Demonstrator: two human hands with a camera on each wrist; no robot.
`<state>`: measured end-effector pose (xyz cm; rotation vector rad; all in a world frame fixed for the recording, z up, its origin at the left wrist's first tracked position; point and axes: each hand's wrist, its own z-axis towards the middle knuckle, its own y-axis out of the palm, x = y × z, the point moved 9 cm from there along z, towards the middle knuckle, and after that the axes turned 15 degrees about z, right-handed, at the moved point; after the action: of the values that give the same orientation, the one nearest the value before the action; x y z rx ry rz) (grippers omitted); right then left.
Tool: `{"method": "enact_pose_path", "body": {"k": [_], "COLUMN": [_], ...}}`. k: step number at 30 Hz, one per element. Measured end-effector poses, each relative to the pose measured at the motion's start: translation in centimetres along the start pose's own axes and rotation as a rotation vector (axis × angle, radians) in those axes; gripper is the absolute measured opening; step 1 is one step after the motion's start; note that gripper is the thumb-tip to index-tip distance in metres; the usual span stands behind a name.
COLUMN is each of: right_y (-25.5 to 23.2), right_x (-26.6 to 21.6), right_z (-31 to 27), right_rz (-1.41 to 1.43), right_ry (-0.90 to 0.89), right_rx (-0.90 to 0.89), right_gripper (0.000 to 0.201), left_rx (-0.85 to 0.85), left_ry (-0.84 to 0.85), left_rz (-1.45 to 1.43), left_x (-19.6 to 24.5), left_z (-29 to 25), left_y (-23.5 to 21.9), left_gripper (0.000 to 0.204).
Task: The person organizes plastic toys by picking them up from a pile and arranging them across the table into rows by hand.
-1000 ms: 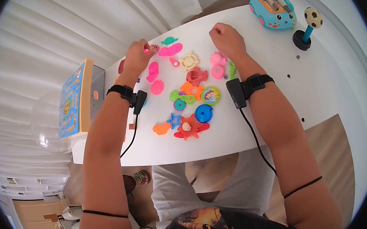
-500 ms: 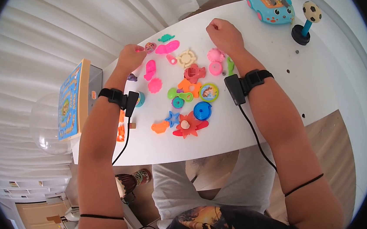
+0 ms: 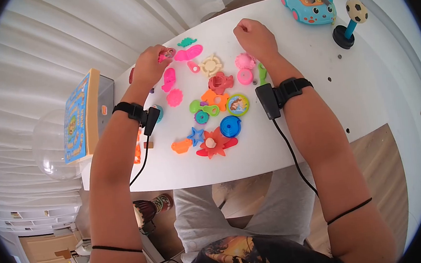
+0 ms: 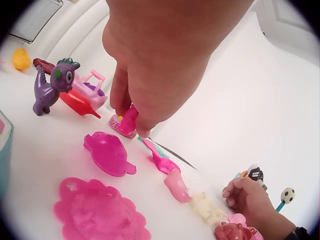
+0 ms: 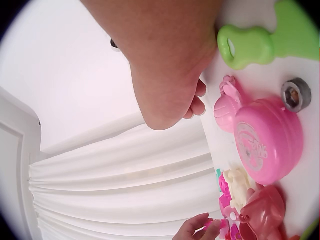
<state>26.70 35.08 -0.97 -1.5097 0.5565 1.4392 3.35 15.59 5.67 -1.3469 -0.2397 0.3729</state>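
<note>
At the far left of the table, my left hand point(image 3: 148, 67) pinches a small hot-pink plastic piece point(image 4: 130, 120). The piece overlaps a round pink patterned disc point(image 4: 118, 126) in the left wrist view; its far side is hidden by my fingers. Close by lie a magenta mould point(image 4: 109, 154), a long pink mould point(image 3: 188, 53) and a green dinosaur shape point(image 3: 187, 42). My right hand point(image 3: 256, 38) rests at the far side with its fingers loosely curled and nothing seen in them. Nearest to it are a pink round case point(image 5: 267, 140) and a light-green toy point(image 5: 247, 47).
A purple dragon figure point(image 4: 50, 90) stands left of my left hand. Moulds, an orange flower shape point(image 3: 215, 100) and a blue round toy point(image 3: 230, 126) fill the middle. A boxed game point(image 3: 76, 118) is at the left; a toy car point(image 3: 310, 10) and football stand point(image 3: 345, 34) at the back right.
My left hand drew left off the round disc with the pink piece, then came back right against it. The right hand has stayed in about the same place.
</note>
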Motion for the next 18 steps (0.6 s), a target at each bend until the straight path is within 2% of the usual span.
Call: {"method": "enact_pose_path", "body": {"k": [5,14,18], "right_y": [-0.1,-0.1,0.0], "right_x": [0.0,0.0,0.1], "right_z": [0.0,0.0,0.1], "right_rz": [0.025,0.010,0.012], "right_ry": [-0.016,-0.040,-0.049], "right_rx": [0.025,0.037,0.041], "right_gripper": [0.029,0.029,0.029], "left_rx": [-0.045,0.013,-0.016], "left_ry": [-0.017,0.005,-0.039], "left_rz": [0.100,0.102,0.106], "left_x": [0.2,-0.6,-1.3], "left_z": [0.3,0.4,0.3], "left_y": [1.0,1.3,1.5], "left_gripper": [0.028,0.033,0.032]}}
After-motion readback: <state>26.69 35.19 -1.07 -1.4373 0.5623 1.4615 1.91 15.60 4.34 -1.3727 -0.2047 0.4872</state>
